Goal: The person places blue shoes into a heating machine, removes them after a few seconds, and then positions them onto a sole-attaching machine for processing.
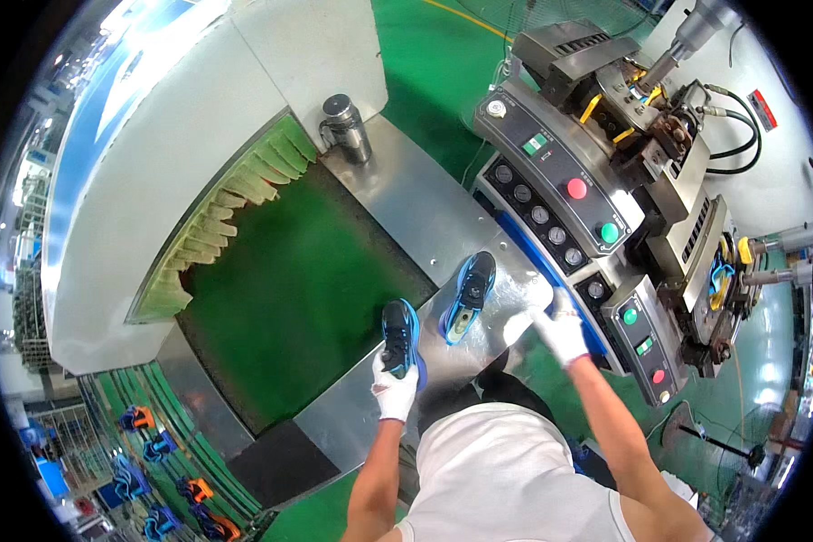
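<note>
My left hand (396,396) grasps a blue-black shoe (397,323); I'd steady it clear of the other shoe (475,282). Whether my right hand (562,336) grips anything, I can't tell.

Single head cam, L of a pair, v. wide fisheye, looks steeply down from above nr edge of the metal surface (402,203); wearer's white shirt (506,470) close at btm, surface's far end further off.

White top (506,474), white gloves (565,338) on both hands (396,392), dark trousers (520,392)
</note>
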### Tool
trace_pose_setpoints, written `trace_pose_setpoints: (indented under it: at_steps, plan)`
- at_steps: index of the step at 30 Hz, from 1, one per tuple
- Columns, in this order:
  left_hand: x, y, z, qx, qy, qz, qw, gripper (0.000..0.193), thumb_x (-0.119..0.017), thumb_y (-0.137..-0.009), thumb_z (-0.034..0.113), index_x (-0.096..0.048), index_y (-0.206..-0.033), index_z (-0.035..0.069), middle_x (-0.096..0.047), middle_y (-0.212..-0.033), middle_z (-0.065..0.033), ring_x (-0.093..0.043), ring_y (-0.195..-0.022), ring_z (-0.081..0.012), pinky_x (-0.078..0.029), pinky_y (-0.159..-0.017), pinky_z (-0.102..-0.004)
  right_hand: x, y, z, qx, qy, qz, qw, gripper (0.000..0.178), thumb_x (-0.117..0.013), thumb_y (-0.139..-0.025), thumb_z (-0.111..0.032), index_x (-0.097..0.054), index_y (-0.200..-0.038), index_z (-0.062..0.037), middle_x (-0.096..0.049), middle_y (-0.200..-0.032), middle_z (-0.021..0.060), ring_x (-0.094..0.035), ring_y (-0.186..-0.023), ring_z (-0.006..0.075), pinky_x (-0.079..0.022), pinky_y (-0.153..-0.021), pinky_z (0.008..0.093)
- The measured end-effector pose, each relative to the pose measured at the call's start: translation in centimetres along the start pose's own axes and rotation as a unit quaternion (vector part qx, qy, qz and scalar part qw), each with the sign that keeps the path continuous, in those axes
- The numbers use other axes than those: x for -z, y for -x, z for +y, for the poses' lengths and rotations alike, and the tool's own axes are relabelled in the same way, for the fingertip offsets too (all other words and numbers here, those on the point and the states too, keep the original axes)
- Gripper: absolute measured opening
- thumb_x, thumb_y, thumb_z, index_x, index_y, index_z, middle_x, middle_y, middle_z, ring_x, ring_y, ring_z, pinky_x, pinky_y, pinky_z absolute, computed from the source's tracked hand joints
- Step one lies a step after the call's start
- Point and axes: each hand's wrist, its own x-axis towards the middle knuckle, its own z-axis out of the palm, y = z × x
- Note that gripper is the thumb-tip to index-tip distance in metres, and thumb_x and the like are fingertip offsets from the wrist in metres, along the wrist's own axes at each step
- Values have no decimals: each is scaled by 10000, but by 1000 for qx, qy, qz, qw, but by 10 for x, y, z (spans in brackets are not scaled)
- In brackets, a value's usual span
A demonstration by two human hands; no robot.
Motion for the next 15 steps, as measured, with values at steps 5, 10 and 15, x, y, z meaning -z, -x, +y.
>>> trace_pose_setpoints:
  at_steps: [5, 10, 15]
  plan:
    - [30, -29, 9, 26, -10, -8, 1000, 743, -824, -807, 134, -470, -1447, 7, -678, -1207, -145, -668, -1044, -241, -538, -959, -378, -182, -27, -66, -152, -75, 25, 985, 688, -751, -811, -442, -598, -1288, 29, -692, -1142, 265, -676, -1102, 375, -519, -981, 460]
    - [47, -61, 14, 26, 67, -32, 997, 734, -795, -815, 82, -448, -1453, -18, -631, -1302, -188, -634, -1145, -261, -507, -1022, -384, -209, -41, -62, -222, -183, 96, 953, 754, -812, -736, -295, -516, -1373, -21, -686, -1191, 239, -676, -1112, 403, -534, -968, 469]
    - [15, -72, 63, -59, -125, -84, 987, 709, -750, -844, 114, -447, -1472, -13, -622, -1329, -216, -647, -1156, -302, -509, -1041, -405, -126, 4, -18, -222, -573, 3, 789, 345, -867, -766, -264, -765, -982, -16, -689, -847, 42, -623, -748, 125, -560, -701, 319]
